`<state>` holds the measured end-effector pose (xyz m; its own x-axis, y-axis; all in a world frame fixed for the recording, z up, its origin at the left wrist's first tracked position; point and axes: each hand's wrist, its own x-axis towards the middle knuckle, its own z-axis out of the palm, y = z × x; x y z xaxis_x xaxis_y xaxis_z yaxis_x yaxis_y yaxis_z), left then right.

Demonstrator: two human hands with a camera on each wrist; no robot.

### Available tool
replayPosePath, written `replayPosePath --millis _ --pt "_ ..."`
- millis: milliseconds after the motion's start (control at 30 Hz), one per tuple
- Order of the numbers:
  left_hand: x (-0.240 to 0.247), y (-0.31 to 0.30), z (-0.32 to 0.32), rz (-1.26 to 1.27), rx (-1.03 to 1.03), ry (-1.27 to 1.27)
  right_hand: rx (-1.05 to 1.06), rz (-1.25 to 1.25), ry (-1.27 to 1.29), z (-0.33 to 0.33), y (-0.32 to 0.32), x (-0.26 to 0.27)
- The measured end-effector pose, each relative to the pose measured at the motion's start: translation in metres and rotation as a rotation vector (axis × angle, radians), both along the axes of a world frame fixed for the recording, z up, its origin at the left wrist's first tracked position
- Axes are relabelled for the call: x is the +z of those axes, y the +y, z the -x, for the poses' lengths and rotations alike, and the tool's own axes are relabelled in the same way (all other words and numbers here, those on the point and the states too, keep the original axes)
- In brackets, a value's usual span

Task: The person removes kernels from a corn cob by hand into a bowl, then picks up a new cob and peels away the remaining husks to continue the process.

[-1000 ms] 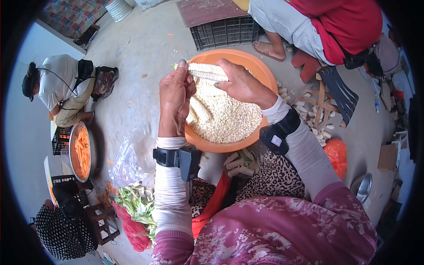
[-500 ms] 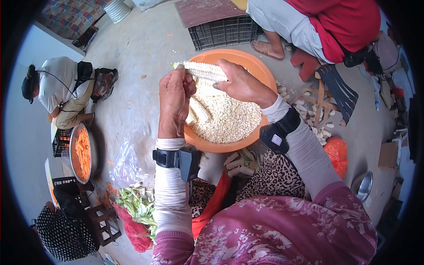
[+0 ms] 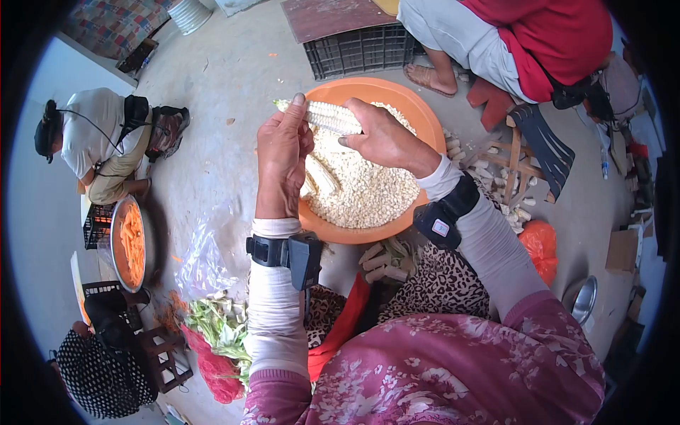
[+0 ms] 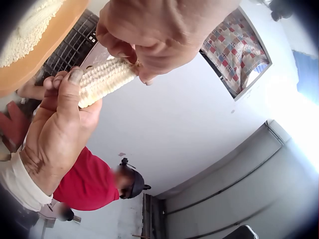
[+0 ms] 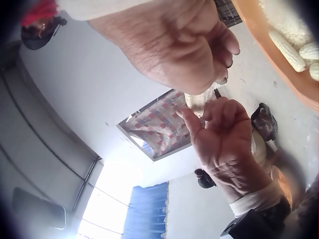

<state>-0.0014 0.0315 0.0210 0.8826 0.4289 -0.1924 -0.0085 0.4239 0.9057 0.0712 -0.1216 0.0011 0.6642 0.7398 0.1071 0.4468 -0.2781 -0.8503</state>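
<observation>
A pale ear of corn (image 3: 327,117) is held between both hands above an orange basin (image 3: 425,142). My left hand (image 3: 281,159) grips its left, tipped end, the thumb lying up along it in the head view. Around the right end my right hand (image 3: 393,138) has its fingers curled; the left wrist view shows that thumb (image 4: 75,77) against the kernel rows. Loose white kernels (image 3: 375,188) fill much of the basin. More ears (image 3: 322,176) lie on the kernels at the basin's left side.
Bare cobs (image 3: 520,212) lie on the floor at the right, by a toppled-looking wooden stool (image 3: 517,159). A black crate (image 3: 360,53) stands beyond the basin. Husks (image 3: 216,326) and a clear plastic bag (image 3: 205,255) lie left. Other people sit nearby, one beside a bowl of orange strips (image 3: 131,237).
My left thumb dips to the ear's tip, then rises again along it. The ear tilts slightly, its right end a little lower, as my right hand shifts slightly down.
</observation>
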Motion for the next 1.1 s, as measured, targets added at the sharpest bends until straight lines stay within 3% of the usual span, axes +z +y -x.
replayPosePath --millis 533,767,933,1100 --pt "-0.004 0.006 0.004 0.092 -0.142 -0.193 -0.006 -0.007 0.048 -0.005 -0.004 0.002" --pt "0.003 -0.001 0.001 0.136 -0.058 -0.059 -0.022 0.022 0.117 -0.002 -0.002 0.003" --pt "-0.004 0.002 0.000 -0.111 -0.044 0.080 0.007 0.011 0.008 0.001 -0.001 0.001" --pt "0.002 -0.002 0.004 -0.090 -0.062 -0.005 0.041 0.020 0.002 -0.005 -0.001 -0.004"
